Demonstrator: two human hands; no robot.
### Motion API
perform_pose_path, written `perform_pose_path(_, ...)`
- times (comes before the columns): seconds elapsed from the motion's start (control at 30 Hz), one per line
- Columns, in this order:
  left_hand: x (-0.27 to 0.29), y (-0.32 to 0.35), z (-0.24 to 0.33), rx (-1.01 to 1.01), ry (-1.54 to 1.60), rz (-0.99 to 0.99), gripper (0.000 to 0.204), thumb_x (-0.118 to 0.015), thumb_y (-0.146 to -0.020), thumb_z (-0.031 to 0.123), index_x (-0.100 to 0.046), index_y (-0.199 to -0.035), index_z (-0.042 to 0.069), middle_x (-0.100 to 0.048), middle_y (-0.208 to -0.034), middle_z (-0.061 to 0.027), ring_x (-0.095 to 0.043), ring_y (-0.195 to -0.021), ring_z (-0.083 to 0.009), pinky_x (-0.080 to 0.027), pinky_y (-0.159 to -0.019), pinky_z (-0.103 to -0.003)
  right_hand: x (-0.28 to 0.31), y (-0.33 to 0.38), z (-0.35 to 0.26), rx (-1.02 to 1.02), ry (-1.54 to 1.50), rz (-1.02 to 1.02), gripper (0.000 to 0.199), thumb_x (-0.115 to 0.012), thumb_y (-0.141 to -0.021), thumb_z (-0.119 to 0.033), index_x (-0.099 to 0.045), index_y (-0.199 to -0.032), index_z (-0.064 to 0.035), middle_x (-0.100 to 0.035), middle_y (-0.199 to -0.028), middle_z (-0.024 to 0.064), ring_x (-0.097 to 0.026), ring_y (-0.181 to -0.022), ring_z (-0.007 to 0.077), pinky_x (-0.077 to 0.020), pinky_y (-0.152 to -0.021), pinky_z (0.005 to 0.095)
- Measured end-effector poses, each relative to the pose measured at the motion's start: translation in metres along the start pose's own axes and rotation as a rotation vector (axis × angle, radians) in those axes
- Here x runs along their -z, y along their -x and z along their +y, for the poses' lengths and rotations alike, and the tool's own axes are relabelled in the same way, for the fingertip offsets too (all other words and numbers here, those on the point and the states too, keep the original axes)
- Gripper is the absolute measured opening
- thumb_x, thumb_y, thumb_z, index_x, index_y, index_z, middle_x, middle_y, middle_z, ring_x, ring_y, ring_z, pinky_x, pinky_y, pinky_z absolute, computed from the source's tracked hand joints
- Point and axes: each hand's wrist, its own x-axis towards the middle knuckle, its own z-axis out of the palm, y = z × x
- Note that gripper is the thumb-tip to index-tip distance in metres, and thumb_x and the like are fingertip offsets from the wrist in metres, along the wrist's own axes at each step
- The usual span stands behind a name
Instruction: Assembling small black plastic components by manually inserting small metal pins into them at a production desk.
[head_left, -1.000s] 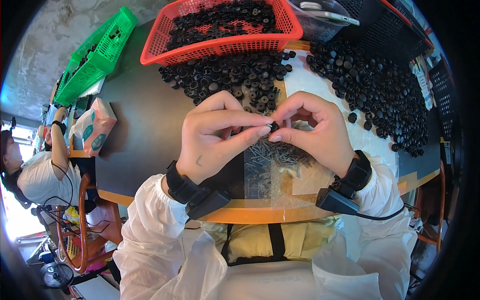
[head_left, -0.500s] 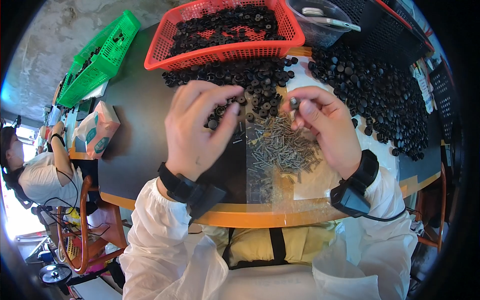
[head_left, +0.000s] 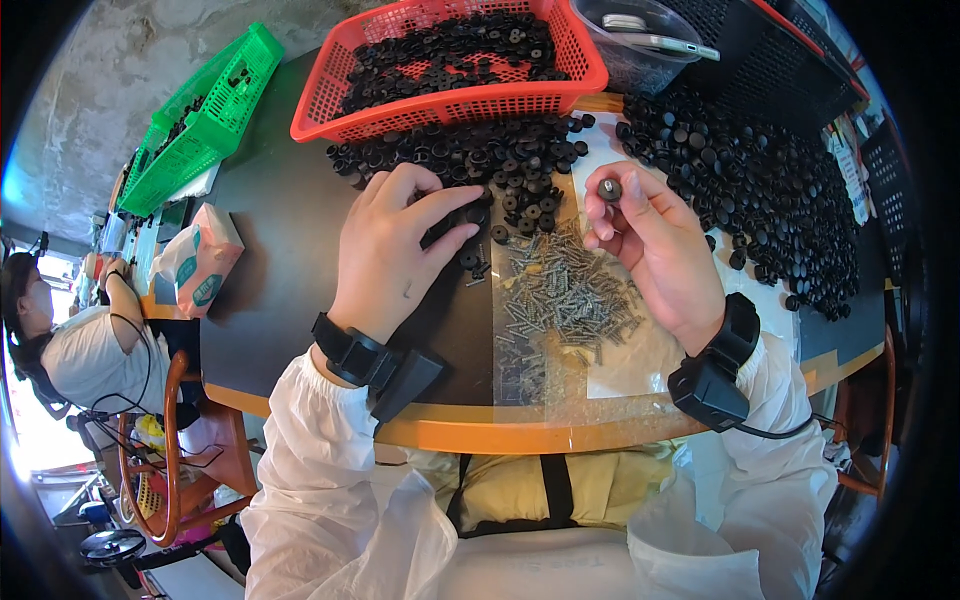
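One bench carries everything, with the red basket at its far side. Far right lies the broad heap of black caps; nearer the basket, the heap of black ringed parts. Our screw pile, centre, is now in full view: a second ago both hands met above it.

They have since parted. Our left hand has gone left to the near edge of the ringed parts, thumb and forefinger spread; contact we cannot tell. Our right hand stands right of the screws, pinching the small black piece between thumb and forefinger, raised, its pale metal centre facing us. Our reading: two-handed work on this piece has paused, the right hand alone keeping it while the left is free.
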Motion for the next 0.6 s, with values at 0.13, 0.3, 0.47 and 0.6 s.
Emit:
perform_pose_path(0.13, 0.0, -0.001, 0.001, -0.058, -0.021, -0.062, 0.03, -0.076, -0.072, 0.013, -0.073, -0.101, 0.014, -0.054, -0.088, -0.0039, -0.055, -0.084, -0.0234, -0.046, -0.074, -0.034, -0.001, 0.0, 0.0, -0.024, -0.024, -0.03, 0.036, -0.051, -0.1, -0.035, -0.058, -0.112, -0.0016, -0.058, -0.092, 0.0008, -0.053, -0.08, 0.0067, -0.0494, -0.08, 0.026)
perform_pose_path(0.3, 0.001, -0.001, -0.001, -0.083, -0.041, -0.053, 0.027, -0.076, -0.072, 0.011, -0.071, -0.098, 0.011, -0.054, -0.087, -0.0047, -0.057, -0.083, -0.0237, -0.046, -0.073, -0.035, -0.006, 0.0, -0.001, -0.057, -0.019, -0.028, 0.031, -0.054, -0.099, -0.031, -0.058, -0.112, -0.0026, -0.06, -0.092, 0.0012, -0.055, -0.079, 0.0078, -0.0489, -0.08, 0.0246)
perform_pose_path(0.47, 0.001, 0.0, 0.02, 0.329, 0.709, -0.015, 0.024, -0.076, -0.078, 0.006, -0.068, -0.101, 0.005, -0.063, -0.091, -0.0036, -0.063, -0.083, -0.0145, -0.052, -0.073, -0.027, -0.01, 0.003, -0.002, -0.052, 0.071, -0.005, 0.021, -0.066, -0.091, -0.012, -0.06, -0.11, -0.003, -0.063, -0.097, 0.0024, -0.059, -0.088, 0.008, -0.0489, -0.084, 0.0243)
perform_pose_path(0.6, -0.002, 0.007, 0.031, 0.286, 0.918, -0.019, 0.027, -0.076, -0.077, -0.001, -0.067, -0.103, 0.0, -0.064, -0.096, -0.0078, -0.065, -0.085, -0.0143, -0.054, -0.079, -0.026, -0.016, 0.004, 0.003, 0.006, 0.188, -0.031, 0.024, -0.073, -0.083, -0.003, -0.063, -0.105, -0.0025, -0.065, -0.094, 0.0018, -0.061, -0.089, 0.0079, -0.05, -0.084, 0.0238)
